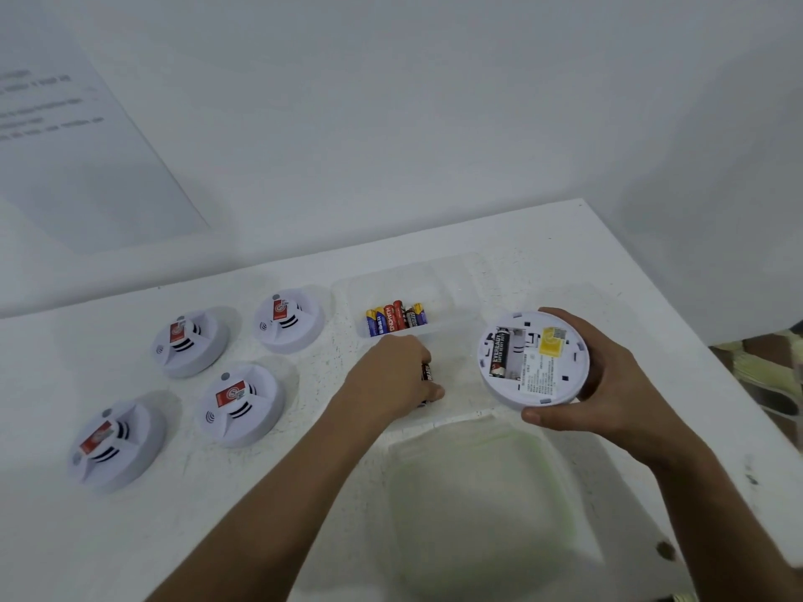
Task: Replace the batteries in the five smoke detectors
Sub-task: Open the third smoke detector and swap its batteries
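Head view: battery (427,372) upright (left grip (397,375))

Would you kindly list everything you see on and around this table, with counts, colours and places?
Table: one, white, speckled, against a white wall.
Smoke detectors on table: four, white with red stickers, face up, left side.
Held smoke detector: one, white, back showing, a black battery in its bay, yellow label.
Clear tray: one, far centre, holding loose batteries, blue, red, black.
Clear container: one, greenish tint, near edge.
Paper sheet: one, on the wall, left.
Left hand: grips a black battery.
Right hand: grips the held smoke detector.
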`<state>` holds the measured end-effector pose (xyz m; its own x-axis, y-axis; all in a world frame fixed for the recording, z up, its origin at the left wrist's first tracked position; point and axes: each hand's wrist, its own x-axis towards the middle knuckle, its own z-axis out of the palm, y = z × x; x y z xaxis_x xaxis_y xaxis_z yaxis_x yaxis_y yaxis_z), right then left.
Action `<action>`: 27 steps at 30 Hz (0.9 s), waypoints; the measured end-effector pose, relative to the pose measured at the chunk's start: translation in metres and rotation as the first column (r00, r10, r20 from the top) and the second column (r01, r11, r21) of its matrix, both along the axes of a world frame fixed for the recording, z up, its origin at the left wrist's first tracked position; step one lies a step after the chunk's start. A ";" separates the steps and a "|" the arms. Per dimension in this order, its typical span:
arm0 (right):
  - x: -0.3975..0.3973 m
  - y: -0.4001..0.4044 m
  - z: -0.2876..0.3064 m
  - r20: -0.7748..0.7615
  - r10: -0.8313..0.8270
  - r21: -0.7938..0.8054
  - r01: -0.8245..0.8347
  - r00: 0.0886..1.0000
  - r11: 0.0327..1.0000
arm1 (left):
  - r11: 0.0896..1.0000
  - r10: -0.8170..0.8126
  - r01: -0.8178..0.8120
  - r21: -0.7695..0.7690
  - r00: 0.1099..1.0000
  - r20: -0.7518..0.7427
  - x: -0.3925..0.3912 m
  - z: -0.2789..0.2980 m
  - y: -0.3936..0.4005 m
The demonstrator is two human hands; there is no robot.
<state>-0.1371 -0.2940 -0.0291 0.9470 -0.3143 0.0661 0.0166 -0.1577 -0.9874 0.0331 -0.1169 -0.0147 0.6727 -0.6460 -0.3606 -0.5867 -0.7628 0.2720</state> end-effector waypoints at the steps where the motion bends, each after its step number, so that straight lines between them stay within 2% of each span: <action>1: 0.000 0.001 0.000 -0.002 0.002 -0.002 -0.002 1.000 1.000 | 1.000 0.003 -0.003 -0.013 1.000 -0.003 -0.001 -0.001 -0.001; 4: -0.001 0.002 0.000 -0.010 0.005 -0.006 -0.005 1.000 1.000 | 0.997 0.031 -0.032 -0.071 0.999 -0.025 -0.005 -0.002 -0.001; 11: -0.001 0.004 -0.001 -0.017 0.002 -0.023 -0.003 1.000 1.000 | 0.996 0.069 -0.071 -0.048 0.997 -0.036 -0.010 -0.009 -0.001; 15: 0.000 0.004 0.000 -0.018 0.004 -0.024 -0.005 1.000 1.000 | 0.976 0.060 -0.070 -0.204 0.997 -0.053 -0.012 -0.008 0.002; 19: 0.000 0.003 0.002 -0.012 0.008 -0.025 -0.008 1.000 1.000 | 0.925 0.108 -0.135 -0.354 0.990 -0.096 -0.012 -0.009 0.006; 21: 0.002 0.003 0.002 -0.010 0.014 -0.027 -0.015 1.000 1.000 | 0.863 0.175 -0.235 -0.447 0.970 -0.170 -0.012 -0.004 0.009; 24: 0.004 0.006 0.003 -0.010 0.032 -0.027 -0.032 0.999 0.999 | 0.697 0.251 -0.370 -0.614 0.928 -0.275 -0.011 0.013 0.014; 25: 0.006 0.007 0.004 -0.007 0.041 -0.033 -0.041 0.999 0.999 | 0.645 0.245 -0.390 -0.657 0.920 -0.306 -0.011 0.021 0.015; 27: 0.009 0.011 0.005 0.007 0.062 -0.031 -0.062 0.998 0.998 | 0.610 0.179 -0.368 -0.701 0.927 -0.331 -0.012 0.038 0.016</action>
